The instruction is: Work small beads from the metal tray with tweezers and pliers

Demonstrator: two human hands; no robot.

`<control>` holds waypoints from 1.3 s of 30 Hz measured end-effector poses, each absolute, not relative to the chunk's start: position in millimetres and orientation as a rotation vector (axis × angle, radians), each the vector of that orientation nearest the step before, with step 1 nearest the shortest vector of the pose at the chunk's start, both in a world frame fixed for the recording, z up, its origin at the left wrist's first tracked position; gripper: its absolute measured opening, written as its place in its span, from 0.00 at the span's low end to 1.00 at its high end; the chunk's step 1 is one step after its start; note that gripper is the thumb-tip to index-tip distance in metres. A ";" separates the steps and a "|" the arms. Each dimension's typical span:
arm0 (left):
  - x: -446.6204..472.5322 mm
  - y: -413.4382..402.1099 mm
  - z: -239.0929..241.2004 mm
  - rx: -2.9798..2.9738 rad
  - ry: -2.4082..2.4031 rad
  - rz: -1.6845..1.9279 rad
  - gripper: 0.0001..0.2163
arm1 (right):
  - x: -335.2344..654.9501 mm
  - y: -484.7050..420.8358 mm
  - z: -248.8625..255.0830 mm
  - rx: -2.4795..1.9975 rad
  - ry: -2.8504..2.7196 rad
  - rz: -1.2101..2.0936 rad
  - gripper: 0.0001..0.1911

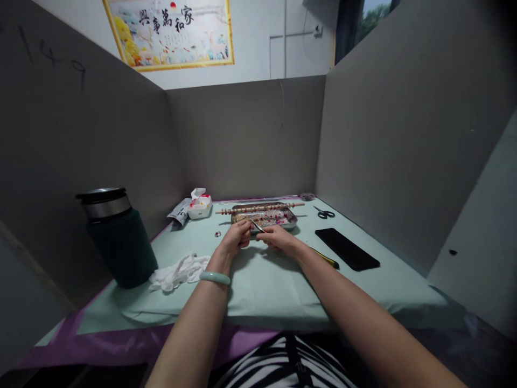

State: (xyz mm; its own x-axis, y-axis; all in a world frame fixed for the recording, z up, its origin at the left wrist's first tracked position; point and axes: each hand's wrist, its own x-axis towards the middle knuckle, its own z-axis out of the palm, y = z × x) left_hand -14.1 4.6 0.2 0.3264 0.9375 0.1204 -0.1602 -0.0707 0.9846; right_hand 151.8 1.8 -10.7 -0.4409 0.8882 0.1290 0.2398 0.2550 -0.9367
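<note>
My left hand [239,235], with a pale green bangle [215,277] at the wrist, is pinched closed at the near edge of a tray. Whatever lies between its fingertips is too small to make out. In my right hand [278,237] is a pair of slim metal tweezers [257,226], its tip pointing at the left fingertips. Just beyond both hands sits a shallow metal tray [293,220] of small, colourful beads. Across it rests a thin wooden stick [299,205] carrying several small red-beaded rings. One ring [218,234] lies on the cloth left of the tray.
A dark green bottle [121,242] and crumpled white gloves [180,272] stand and lie at left. Behind them are a white box [200,205] and a packet [180,212]. Scissors [324,213], a black phone [347,249] and a yellow-black tool [328,258] lie right. Grey partitions [246,140] enclose the table.
</note>
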 end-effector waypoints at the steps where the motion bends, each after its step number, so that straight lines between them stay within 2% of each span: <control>1: -13.0 4.8 -0.3 1.331 0.854 1.104 0.10 | 151.6 2.3 -11.3 -1.037 -1.854 1.150 0.11; 6: -5.6 8.5 -3.5 1.436 1.226 1.210 0.07 | 147.7 5.0 -15.0 -1.157 -1.891 0.874 0.12; 14: -7.2 7.6 -2.0 1.344 1.117 1.147 0.10 | 148.0 6.0 -13.4 -1.192 -1.851 0.862 0.13; 25: -10.1 6.5 -2.2 1.331 1.061 1.143 0.08 | 148.6 7.6 -14.0 -1.144 -1.925 0.818 0.14; 34: -8.7 5.1 -0.9 1.444 1.146 1.118 0.06 | 151.4 5.4 -13.2 -1.143 -1.947 0.857 0.13; 39: -8.5 10.3 -2.6 1.768 1.376 1.268 0.07 | 151.4 0.1 -7.4 -1.272 -1.888 0.928 0.09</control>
